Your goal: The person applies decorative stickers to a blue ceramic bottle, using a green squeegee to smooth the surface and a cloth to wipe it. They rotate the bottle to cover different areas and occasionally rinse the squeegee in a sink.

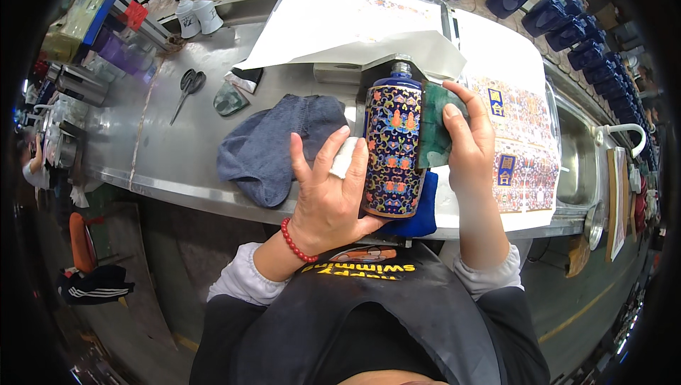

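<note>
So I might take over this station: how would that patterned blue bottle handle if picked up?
The bottle looks glazed and glossy, so probably slippery and breakable. The left hand supports its base while the right hand presses a green pad against it. It looks round-bodied, so likely to roll if laid down.

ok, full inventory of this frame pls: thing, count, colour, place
bottle: 1, dark blue with floral pattern, held upright at centre
green pad: 1, pressed on bottle's right side
grey cloth: 1, on steel bench, left of bottle
scissors: 1, black, far left of bench
printed sheets: several, on bench at right
dark blue bottles: a row, upper right
left hand: grip on bottle, white wad in fingers
right hand: holding pad
</note>
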Motion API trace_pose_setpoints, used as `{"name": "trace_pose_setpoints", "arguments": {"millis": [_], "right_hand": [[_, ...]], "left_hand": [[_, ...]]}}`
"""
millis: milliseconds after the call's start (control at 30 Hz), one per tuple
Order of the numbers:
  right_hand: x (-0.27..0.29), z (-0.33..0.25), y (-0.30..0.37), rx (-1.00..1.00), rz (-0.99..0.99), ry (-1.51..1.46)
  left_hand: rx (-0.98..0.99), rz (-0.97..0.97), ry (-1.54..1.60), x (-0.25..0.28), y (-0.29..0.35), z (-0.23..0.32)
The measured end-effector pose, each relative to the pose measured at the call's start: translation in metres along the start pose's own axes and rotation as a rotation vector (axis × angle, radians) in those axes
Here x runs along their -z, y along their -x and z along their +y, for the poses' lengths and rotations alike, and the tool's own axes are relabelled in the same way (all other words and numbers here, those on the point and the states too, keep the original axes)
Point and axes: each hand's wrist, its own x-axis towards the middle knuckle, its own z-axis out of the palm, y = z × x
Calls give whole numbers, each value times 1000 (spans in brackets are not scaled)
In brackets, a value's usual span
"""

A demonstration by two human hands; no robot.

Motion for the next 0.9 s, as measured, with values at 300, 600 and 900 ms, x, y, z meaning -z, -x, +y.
{"name": "trace_pose_setpoints", "arguments": {"millis": [300,600,900], "right_hand": [[14,-8,-2,612,-138,533],[9,-1,7,738,-205,895],[5,-5,5,735,-213,875]], "left_hand": [[-14,-66,21,5,2,-6],[-47,-91,54,4,3,-17],[-49,-96,68,4,3,-19]]}}
